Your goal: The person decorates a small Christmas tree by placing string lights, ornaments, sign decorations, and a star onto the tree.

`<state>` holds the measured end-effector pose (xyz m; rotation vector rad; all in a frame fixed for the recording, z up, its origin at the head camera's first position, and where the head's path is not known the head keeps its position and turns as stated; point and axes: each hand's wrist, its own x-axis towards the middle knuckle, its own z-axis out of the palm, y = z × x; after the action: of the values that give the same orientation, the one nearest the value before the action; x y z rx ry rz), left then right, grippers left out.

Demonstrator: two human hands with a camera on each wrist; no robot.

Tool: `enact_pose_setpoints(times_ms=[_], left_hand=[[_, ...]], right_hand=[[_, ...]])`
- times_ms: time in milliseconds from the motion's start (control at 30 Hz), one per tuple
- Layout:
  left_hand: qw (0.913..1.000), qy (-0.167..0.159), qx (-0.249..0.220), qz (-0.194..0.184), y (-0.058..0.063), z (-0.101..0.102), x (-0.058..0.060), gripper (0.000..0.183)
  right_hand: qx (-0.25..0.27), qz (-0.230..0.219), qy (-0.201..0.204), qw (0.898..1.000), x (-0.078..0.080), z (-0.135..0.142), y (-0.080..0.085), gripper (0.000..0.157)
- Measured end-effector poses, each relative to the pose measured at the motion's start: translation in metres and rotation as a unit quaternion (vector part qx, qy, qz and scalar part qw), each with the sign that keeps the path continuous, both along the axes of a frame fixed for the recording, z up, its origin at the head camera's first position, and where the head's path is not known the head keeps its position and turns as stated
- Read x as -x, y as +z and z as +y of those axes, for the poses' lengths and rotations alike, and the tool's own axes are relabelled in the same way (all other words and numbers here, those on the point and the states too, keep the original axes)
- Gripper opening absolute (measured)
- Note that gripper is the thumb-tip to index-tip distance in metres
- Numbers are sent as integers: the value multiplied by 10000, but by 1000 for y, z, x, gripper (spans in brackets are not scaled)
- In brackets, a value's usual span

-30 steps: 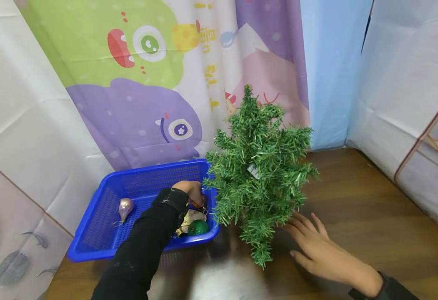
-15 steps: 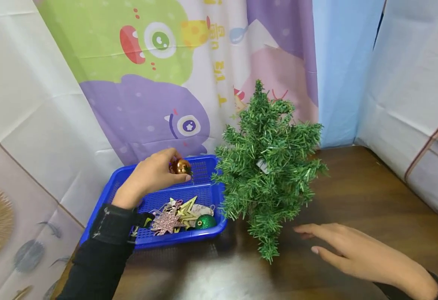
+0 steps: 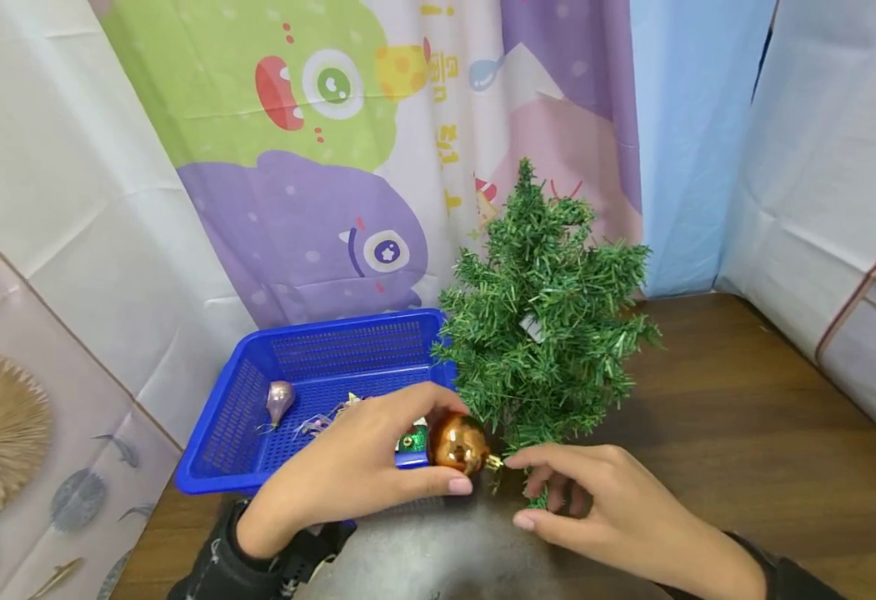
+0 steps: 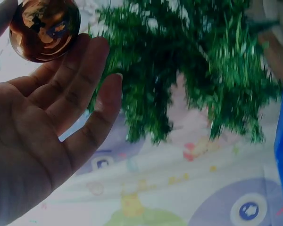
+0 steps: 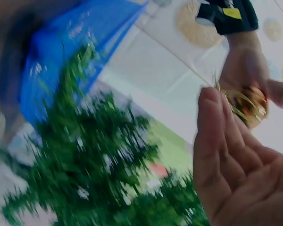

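A shiny copper-coloured Christmas ball with a gold cap is pinched between the thumb and fingers of my left hand, in front of the basket. Its cap points right, toward my right hand, whose index fingertip is right at the cap and its gold loop. In the right wrist view, the right fingers are fairly straight beside the gold string, and the thumb is apart from them. The left wrist view shows the ball against the left fingers. Just behind both hands stands a small green artificial Christmas tree.
A blue plastic basket stands left of the tree. Inside are a pink teardrop ornament, a green glitter ball and other decorations partly hidden by my left hand. A printed curtain hangs behind the wooden table.
My left hand has lifted the copper ball out of the basket and carried it right, to the tree's front. My right hand has moved from beside the tree to the ball's cap.
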<state>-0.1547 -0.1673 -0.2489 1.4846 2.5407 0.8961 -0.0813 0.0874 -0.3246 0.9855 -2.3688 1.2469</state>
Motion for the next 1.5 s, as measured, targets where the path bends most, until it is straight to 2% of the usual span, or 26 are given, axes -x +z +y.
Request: enact_pose_setpoints(times_ms=[100, 167, 300, 467, 567, 767, 933, 1033, 1133, 1233, 1300, 1367, 1433, 1500], left_hand=[[9999, -97, -62, -83, -8, 6, -2, 47], [9998, -85, -97, -149, -13, 8, -1, 47], [9989, -62, -246, -401, -20, 8, 0, 47], [9966, -186, -385, -701, -26, 9, 0, 50], [9951, -186, -380, -890, -30, 6, -1, 49], [9946, -157, -414, -941, -45, 1, -5, 46], [9934, -467, -187, -1034, -62, 9, -11, 52], [9925, -803, 151, -904, -67, 16, -14, 54], [9938, -1007, 167, -450, -65, 24, -17, 51], [9940, -937, -542, 129, -57, 38, -20, 37], [9881, -775, -1168, 640, -49, 48, -22, 24], [9795, -551, -1705, 918, -39, 57, -24, 14], [9739, -315, -1936, 1144, -29, 62, -25, 8], [9725, -154, -2013, 1159, -19, 64, -25, 6]], right_hand=[[139, -223, -217, 9994, 4, -8, -6, 31], [277, -278, -184, 9991, 6, -10, -10, 32], [474, -391, 69, 9981, 10, -12, -15, 34], [742, -630, 459, 9942, 12, -5, -17, 21], [964, -611, 715, 9909, 13, 3, -18, 26], [1420, -442, 953, 9843, 12, 17, -11, 34], [1456, -566, 1315, 9789, 9, 15, 1, 33], [1153, -781, 1328, 9813, 7, 13, 9, 31], [603, -715, 1227, 9880, 6, 12, 16, 26], [-4, -232, 980, 9949, 4, 14, 27, 22], [-309, 209, 769, 9963, 3, 16, 36, 23], [-568, 493, 425, 9963, 1, 18, 47, 24], [-719, 644, 174, 9952, 1, 21, 58, 26], [-828, 722, -11, 9940, 3, 24, 69, 28]])
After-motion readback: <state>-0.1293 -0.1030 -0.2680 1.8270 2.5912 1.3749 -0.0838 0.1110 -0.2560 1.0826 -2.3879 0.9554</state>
